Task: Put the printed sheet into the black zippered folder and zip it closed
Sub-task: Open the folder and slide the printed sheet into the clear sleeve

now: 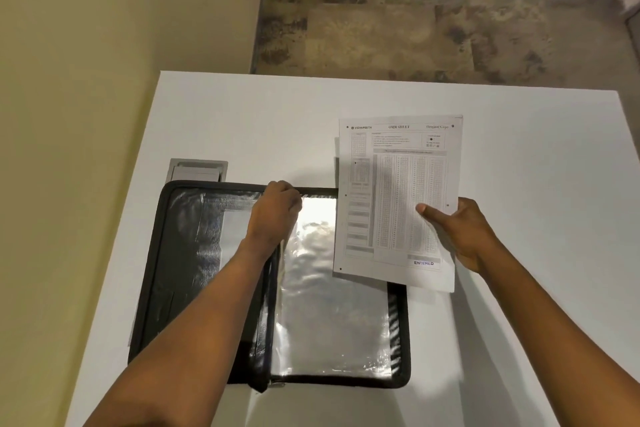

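The black zippered folder (194, 253) lies open flat on the white table, showing shiny clear plastic sleeves (332, 305) inside. My left hand (275, 215) rests at the folder's top edge near the spine, fingers closed on the top of a clear sleeve. My right hand (464, 232) holds the printed sheet (398, 198), an OMR form stamped "ENTERED", by its right edge, thumb on top. The sheet hovers above the folder's upper right corner and hides it.
The white table (519, 149) runs to a far edge and a right edge, with patterned floor beyond. A grey cable hatch (199, 170) sits in the table just behind the folder. A beige wall (104, 45) stands on the left.
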### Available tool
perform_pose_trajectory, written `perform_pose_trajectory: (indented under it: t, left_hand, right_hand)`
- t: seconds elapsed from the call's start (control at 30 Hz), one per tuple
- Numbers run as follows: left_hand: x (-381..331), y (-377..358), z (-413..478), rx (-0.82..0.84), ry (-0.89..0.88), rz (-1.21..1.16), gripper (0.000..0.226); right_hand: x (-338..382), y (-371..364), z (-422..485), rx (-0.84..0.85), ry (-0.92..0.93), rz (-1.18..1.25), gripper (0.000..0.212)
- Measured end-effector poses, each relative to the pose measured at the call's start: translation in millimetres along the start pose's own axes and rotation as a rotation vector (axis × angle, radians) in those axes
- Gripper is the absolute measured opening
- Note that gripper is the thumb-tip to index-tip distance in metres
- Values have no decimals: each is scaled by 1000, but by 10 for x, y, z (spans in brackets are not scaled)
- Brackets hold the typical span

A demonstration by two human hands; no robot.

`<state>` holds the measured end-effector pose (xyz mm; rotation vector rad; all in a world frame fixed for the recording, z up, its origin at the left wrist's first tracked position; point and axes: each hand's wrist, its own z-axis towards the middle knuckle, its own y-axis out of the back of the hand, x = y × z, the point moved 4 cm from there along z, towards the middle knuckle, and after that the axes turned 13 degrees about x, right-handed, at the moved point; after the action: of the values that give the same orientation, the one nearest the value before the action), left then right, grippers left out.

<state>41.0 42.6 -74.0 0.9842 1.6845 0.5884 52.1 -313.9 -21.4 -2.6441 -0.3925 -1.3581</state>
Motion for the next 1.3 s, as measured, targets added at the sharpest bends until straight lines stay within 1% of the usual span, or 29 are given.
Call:
perform_pose_trajectory:
  t: [0.2, 0.27, 0.37, 0.53, 0.57, 0.63, 0.7, 0.8, 0.87, 0.93, 1.0, 1.07, 1.17, 1.3]
  left_hand:
    - [-64, -9, 18, 158, -49, 24, 10]
    - [-59, -16, 25, 170, -72, -13, 7]
    - [-38, -41, 35, 173, -54, -84, 12]
    - [-44, -70, 30, 179, -54, -161, 5]
    - [-48, -58, 31, 176, -51, -173, 4]
    - [-49, -38, 42, 154, -30, -175, 4]
    - [-48, -34, 51, 127, 16, -158, 2]
    - [-43, -67, 75, 120, 63, -129, 5]
    - [-46, -96, 71, 140, 37, -103, 5]
    - [-53, -112, 41, 144, -17, -83, 10]
    - [-47, -114, -2, 114, -45, -73, 15]
    - [-36, -105, -38, 76, -44, -73, 13]
    - [-39, -117, -63, 68, -62, -46, 12]
    - [-51, -96, -95, 33, -78, -62, 15]
  right_hand:
    - [251, 8, 68, -39, 47, -40, 23]
    - [372, 14, 104, -64, 67, -71, 21]
    - [534, 2, 170, -80, 103, -123, 20]
    - [721, -28, 252, -77, 156, -201, 14]
    - [741, -31, 262, -81, 167, -212, 17]
    - [784, -43, 279, -86, 185, -222, 30]
    - [849, -50, 293, -93, 200, -227, 39]
    - [989, -65, 325, -113, 231, -218, 42]
    - [1110, -103, 362, -116, 261, -226, 43]
    - [1234, -173, 415, -105, 287, -242, 43]
    - [1345, -269, 492, -80, 306, -257, 42]
    - [1437, -383, 590, -44, 316, -287, 42]
    - [1545, -562, 751, 14, 321, -362, 42]
    - [1634, -768, 966, 95, 284, -468, 42]
